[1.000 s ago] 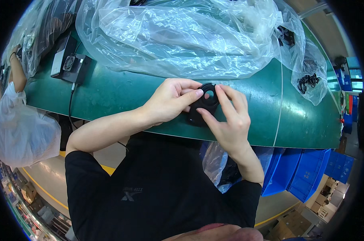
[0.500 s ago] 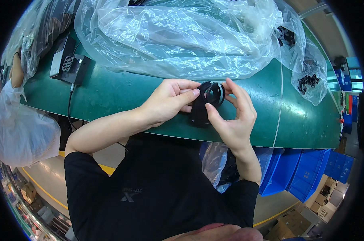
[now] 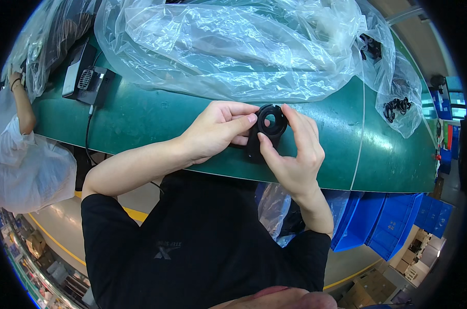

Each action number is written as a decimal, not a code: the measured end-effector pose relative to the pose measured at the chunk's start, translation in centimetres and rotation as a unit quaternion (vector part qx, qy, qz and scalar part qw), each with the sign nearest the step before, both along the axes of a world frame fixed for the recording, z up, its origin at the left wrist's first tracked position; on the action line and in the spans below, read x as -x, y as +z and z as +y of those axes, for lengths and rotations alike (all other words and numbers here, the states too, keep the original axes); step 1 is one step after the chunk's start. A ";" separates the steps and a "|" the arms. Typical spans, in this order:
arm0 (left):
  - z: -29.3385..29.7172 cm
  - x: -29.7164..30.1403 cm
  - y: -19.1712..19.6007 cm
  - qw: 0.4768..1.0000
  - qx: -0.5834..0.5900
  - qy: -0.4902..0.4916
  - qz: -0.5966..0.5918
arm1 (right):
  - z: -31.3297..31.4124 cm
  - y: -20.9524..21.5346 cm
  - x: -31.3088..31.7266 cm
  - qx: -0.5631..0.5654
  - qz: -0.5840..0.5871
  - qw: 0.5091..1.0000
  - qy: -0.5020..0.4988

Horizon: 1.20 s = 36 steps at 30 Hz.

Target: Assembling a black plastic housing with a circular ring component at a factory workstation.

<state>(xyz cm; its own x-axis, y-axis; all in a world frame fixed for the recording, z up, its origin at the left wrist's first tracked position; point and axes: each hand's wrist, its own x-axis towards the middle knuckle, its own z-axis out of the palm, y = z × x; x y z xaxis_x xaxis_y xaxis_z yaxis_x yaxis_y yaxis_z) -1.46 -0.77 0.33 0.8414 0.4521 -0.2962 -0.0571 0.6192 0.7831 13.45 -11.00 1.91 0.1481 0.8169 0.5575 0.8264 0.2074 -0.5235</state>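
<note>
Left hand [image 3: 213, 131] pinches the black housing [image 3: 255, 148] over the green bench [image 3: 336, 131], near side; right hand [image 3: 298, 152] has the black ring [image 3: 281, 123] by its rim. Looks like ring-adjusting tbh, next move needs careful alignment.

Head camera: worn on the person's head, the left of a side-by-side pair; the scene is viewed from above, facing downward and forward.
Black shirt [image 3: 213, 232]: seen from nearest, across the lower middle.
Left hand [image 3: 218, 126] and right hand [image 3: 301, 149]: viewed from above, near the centre.
Green table [image 3: 331, 139]: looked down upon, its front edge bowed by the fisheye lens.
Clear plastic [image 3: 228, 46]: shown farther off, along the top.
Corners: darkened by the round lens border.
</note>
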 end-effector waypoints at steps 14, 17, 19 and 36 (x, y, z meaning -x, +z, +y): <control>-0.2 0.2 0.1 0.982 -0.180 0.020 0.044 | 0.0 -0.1 0.3 -0.019 -0.039 0.999 0.020; -0.3 0.3 0.1 0.981 -0.187 0.014 0.048 | 0.0 0.7 -0.3 0.004 0.025 0.999 0.023; -0.5 0.5 -0.7 0.974 -0.218 0.008 0.058 | 0.3 0.8 -0.7 0.048 0.133 0.990 0.005; -0.6 0.7 0.7 0.931 -0.352 -0.027 0.093 | 0.2 -0.3 -1.3 0.222 0.456 0.858 0.081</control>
